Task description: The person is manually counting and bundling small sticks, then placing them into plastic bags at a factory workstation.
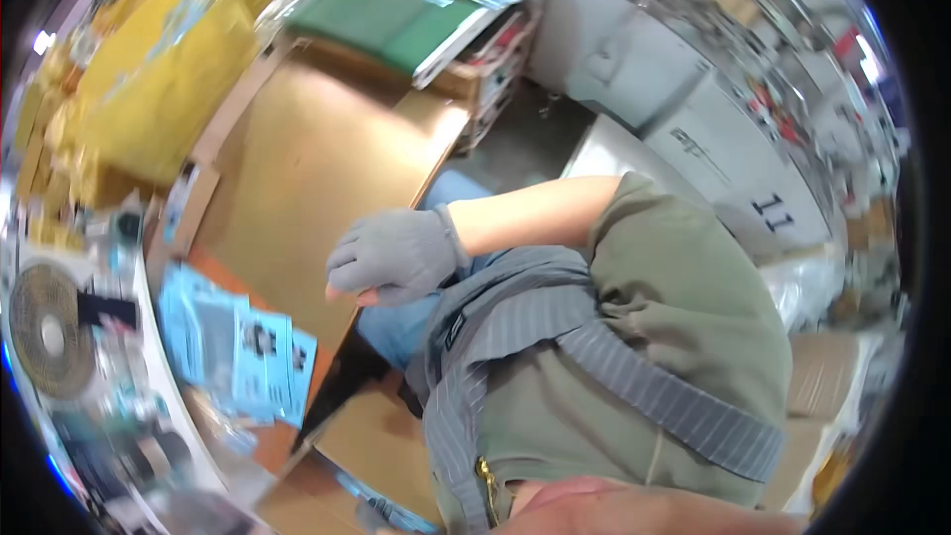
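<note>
My right hand (396,256), in a grey glove with bare fingertips, hangs over the near edge of a brown cardboard-topped table (287,168). Its fingers are curled close together, and nothing shows between them; the palm is hidden. Of my left hand, only a bit of grey glove (374,515) appears at the lower edge, beside an open cardboard box (381,441), with its fingers out of sight. Several light-blue printed packets (263,362) lie in an overlapping row on the orange-brown surface to the left, short of my right hand.
A round fan (50,332) stands at the far left among small items. Large yellow bags (163,69) are heaped behind the table. A green board (396,25) bearing a stack of packets lies at the back. White boxes (733,154) stand to the right.
</note>
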The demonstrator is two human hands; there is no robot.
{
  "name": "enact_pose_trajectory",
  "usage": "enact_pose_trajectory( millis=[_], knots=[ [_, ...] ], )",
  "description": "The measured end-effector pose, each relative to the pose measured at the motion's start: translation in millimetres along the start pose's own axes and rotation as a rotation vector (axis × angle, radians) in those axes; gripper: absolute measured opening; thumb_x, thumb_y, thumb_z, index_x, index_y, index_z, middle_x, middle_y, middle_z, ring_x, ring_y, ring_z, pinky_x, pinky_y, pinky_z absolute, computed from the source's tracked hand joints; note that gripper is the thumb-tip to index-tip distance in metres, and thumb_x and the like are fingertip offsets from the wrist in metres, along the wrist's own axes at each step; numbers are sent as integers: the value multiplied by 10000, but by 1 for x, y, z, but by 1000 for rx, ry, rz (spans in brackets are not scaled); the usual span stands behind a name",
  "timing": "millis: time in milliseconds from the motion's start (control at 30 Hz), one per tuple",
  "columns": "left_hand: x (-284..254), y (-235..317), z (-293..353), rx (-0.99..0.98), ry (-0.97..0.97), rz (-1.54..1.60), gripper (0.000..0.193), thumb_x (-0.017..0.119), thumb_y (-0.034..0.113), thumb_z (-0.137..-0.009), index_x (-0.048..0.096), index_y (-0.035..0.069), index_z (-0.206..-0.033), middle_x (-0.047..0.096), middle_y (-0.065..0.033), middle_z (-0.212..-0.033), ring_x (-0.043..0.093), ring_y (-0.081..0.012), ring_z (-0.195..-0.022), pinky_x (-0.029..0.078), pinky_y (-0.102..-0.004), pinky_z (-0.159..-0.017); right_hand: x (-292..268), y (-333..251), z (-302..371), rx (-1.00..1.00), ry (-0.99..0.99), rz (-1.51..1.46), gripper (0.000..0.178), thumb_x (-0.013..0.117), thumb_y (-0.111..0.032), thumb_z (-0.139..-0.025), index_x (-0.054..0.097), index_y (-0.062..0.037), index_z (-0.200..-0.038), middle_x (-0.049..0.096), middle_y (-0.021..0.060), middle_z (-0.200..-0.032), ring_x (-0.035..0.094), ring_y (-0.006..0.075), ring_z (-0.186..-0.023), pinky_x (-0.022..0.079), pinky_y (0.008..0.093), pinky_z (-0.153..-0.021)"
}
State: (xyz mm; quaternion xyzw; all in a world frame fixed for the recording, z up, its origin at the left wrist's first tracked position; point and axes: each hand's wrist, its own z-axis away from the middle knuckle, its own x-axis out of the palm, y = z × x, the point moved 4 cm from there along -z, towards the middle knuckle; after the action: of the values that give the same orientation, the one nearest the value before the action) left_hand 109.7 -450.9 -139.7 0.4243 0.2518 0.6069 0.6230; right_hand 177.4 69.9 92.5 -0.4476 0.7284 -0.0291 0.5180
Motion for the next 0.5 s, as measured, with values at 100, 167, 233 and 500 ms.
enact_pose_trajectory(
  millis=[100, 167, 233, 500],
  knots=[
    [-26, 42, 27, 320, 465, -273, 248, 566, 284, -878, 657, 95, -1008, 639, -162, -947, 600, -263, -896, 473, -394, -778, -20, 43, 66, 373, 305, 170, 334, 587, -220, -836, 547, -81, -1137, 580, 142, -1093, 556, 323, -1023, 447, 400, -875],
    [8, 99, 44, 453, 619, -354, 231, 586, 285, -867, 668, 105, -986, 642, -164, -931, 600, -268, -887, 471, -402, -771, -50, 64, 127, 691, 702, 236, 417, 608, -231, -837, 512, -67, -1208, 550, 166, -1192, 530, 305, -1126, 413, 370, -961],
    [109, 151, 54, 812, 778, -1406, 337, 522, 405, -905, 634, 137, -1075, 569, -233, -1142, 543, -320, -1006, 380, -478, -908, -77, 101, 169, 732, 1047, 404, 531, 602, -299, -842, 462, -9, -1264, 533, 209, -1185, 514, 325, -1119, 401, 384, -956],
    [296, 146, -21, 695, 190, -807, 314, 502, 179, -943, 553, -60, -1140, 623, -144, -1025, 593, -188, -911, 467, -287, -828, -176, 253, 266, 1262, 1607, 579, 905, 474, -604, -848, 213, 53, -1413, 241, 313, -1437, 226, 421, -1349, 188, 422, -1112]
  ],
)
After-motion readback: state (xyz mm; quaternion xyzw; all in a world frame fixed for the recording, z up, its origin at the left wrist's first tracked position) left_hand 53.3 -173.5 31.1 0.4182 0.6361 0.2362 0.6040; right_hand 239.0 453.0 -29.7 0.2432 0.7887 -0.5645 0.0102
